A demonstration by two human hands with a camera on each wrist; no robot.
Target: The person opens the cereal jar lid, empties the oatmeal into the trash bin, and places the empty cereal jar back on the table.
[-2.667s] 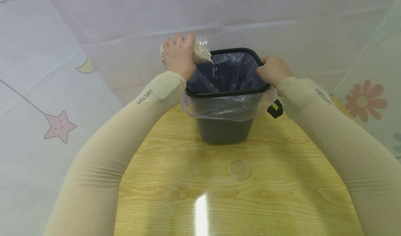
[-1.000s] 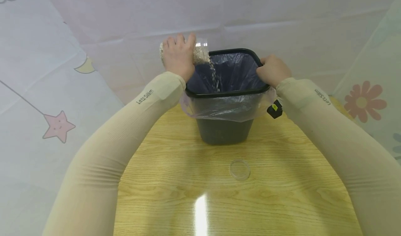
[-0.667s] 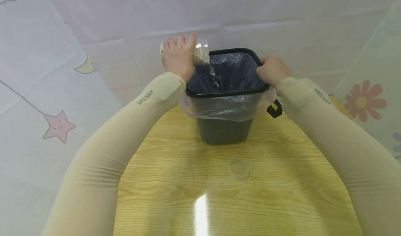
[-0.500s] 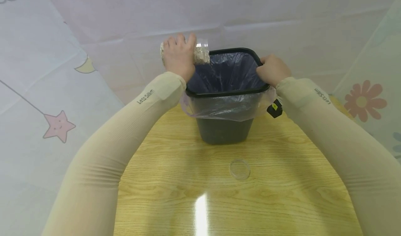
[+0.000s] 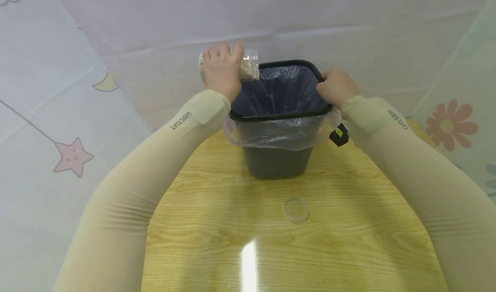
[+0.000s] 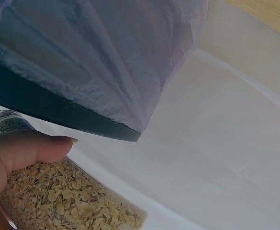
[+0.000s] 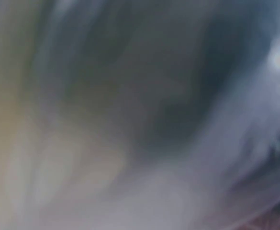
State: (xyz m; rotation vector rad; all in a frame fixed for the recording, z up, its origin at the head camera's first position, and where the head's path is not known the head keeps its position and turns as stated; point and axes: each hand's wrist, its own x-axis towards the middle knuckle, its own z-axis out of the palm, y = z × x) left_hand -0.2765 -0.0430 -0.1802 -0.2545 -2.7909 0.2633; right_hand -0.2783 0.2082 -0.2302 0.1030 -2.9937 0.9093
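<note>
My left hand [image 5: 222, 73] grips a clear jar [image 5: 249, 68] of oat flakes, tipped on its side with its mouth at the left edge of the trash can's opening. In the left wrist view the oats [image 6: 70, 201] fill much of the jar, and the thumb [image 6: 39, 147] lies across it below the dark rim [image 6: 77, 117]. The trash can [image 5: 277, 163] is dark, with a translucent purplish liner bag [image 5: 277, 135] folded over its rim. My right hand [image 5: 339, 88] holds the rim at the right side. In the right wrist view there is only blurred liner.
A clear round lid [image 5: 296, 209] lies on the wooden table [image 5: 217, 240] in front of the can. A black device with a yellow-green mark [image 5: 339, 135] shows under the right wrist. Printed cloth [image 5: 174, 16] hangs behind and at both sides.
Oats were falling from the jar into the can in the earlier frames; the stream has thinned out and now none fall. Both hands have kept nearly the same place.
</note>
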